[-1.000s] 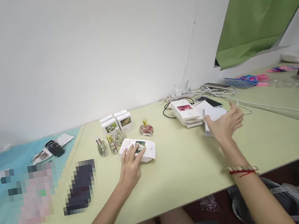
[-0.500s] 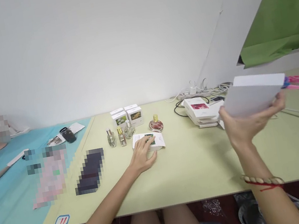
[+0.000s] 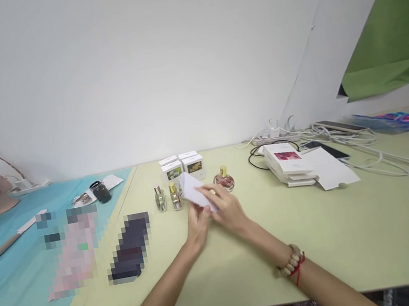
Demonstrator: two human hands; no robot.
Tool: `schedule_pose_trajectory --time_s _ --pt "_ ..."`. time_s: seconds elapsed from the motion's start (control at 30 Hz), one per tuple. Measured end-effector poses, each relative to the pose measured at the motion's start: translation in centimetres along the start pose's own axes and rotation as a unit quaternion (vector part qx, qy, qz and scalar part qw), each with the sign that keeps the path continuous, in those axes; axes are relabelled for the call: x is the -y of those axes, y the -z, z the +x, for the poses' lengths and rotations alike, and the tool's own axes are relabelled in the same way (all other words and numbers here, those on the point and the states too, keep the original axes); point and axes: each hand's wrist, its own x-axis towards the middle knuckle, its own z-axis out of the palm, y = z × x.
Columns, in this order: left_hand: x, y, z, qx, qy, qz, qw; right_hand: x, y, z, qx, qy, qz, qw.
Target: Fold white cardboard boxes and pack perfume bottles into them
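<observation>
A white paper carton (image 3: 197,192), tilted, is held above the table between my two hands. My left hand (image 3: 197,229) grips its lower part, thumb toward me. My right hand (image 3: 228,211) closes on its right side with bent fingers. The carton's printed face is not visible. Just behind it stand a clear perfume bottle with a silver cap (image 3: 160,199) and a smaller gold-capped bottle (image 3: 175,197); another bottle is mostly hidden by the carton. A round bottle with reddish contents (image 3: 224,181) stands to the right.
Several white boxes with flower pictures (image 3: 194,167) stand behind the bottles. At right lie stacked flat cartons (image 3: 289,162), a loose white carton (image 3: 335,167), a dark tablet-like device (image 3: 325,149) and tangled cables (image 3: 368,140). A knife (image 3: 17,236) and dark jar (image 3: 99,191) lie left.
My left hand has lifted the carton from the table. My right hand has come in from the right and grips it too; a white carton now lies beside the stack at right.
</observation>
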Motion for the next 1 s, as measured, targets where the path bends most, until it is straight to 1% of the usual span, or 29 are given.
schedule_pose_trajectory --time_s 0.07,0.13,0.17,0.23,0.3,0.33,0.37,0.43,0.47,0.53,0.6,0.67,0.83,1.0 --pt "-0.5 -0.2 0.3 -0.069 0.065 -0.045 0.994 0.6 -0.3 -0.6 0.021 0.031 0.037 0.999" --pt "-0.9 -0.1 0.8 -0.138 0.112 -0.077 0.981 1.1 -0.2 -0.9 0.027 0.042 0.080 0.996" --pt "-1.0 0.0 1.1 -0.160 0.123 -0.087 0.976 1.3 -0.1 -1.0 0.014 0.033 0.098 0.995" --pt "-1.2 0.3 1.7 -0.177 0.121 -0.094 0.972 1.3 0.1 -0.9 -0.044 -0.017 0.117 0.992" --pt "-1.2 0.6 1.9 -0.156 0.109 -0.100 0.977 1.0 0.2 -0.8 -0.109 -0.090 0.133 0.981" --pt "-1.2 0.6 2.0 -0.134 0.108 -0.104 0.980 0.8 0.2 -0.8 -0.125 -0.124 0.150 0.973" --pt "-1.2 0.7 1.9 -0.108 0.112 -0.108 0.982 0.5 0.2 -0.8 -0.128 -0.152 0.171 0.965" --pt "-1.1 0.7 1.7 -0.056 0.120 -0.111 0.985 -0.1 0.1 -0.8 -0.106 -0.179 0.201 0.957" --pt "-1.0 0.7 1.6 -0.041 0.119 -0.107 0.986 -0.4 0.1 -0.8 -0.089 -0.181 0.197 0.959" --pt "-0.6 0.7 1.5 -0.037 0.111 -0.092 0.989 -0.8 0.1 -0.9 -0.060 -0.177 0.158 0.969" --pt "-0.2 0.8 1.5 -0.041 0.119 -0.071 0.989 -1.3 0.2 -0.9 -0.046 -0.180 0.119 0.975" --pt "0.2 1.0 1.7 -0.037 0.139 -0.052 0.988 -1.7 0.4 -0.9 -0.045 -0.191 0.113 0.974" --pt "0.5 1.2 1.6 0.008 0.156 -0.047 0.987 -2.5 0.4 -0.6 -0.075 -0.202 0.179 0.960" --pt "-0.6 0.3 0.6 0.052 0.137 -0.055 0.988 -2.3 -0.2 -0.5 -0.121 -0.202 0.247 0.940"
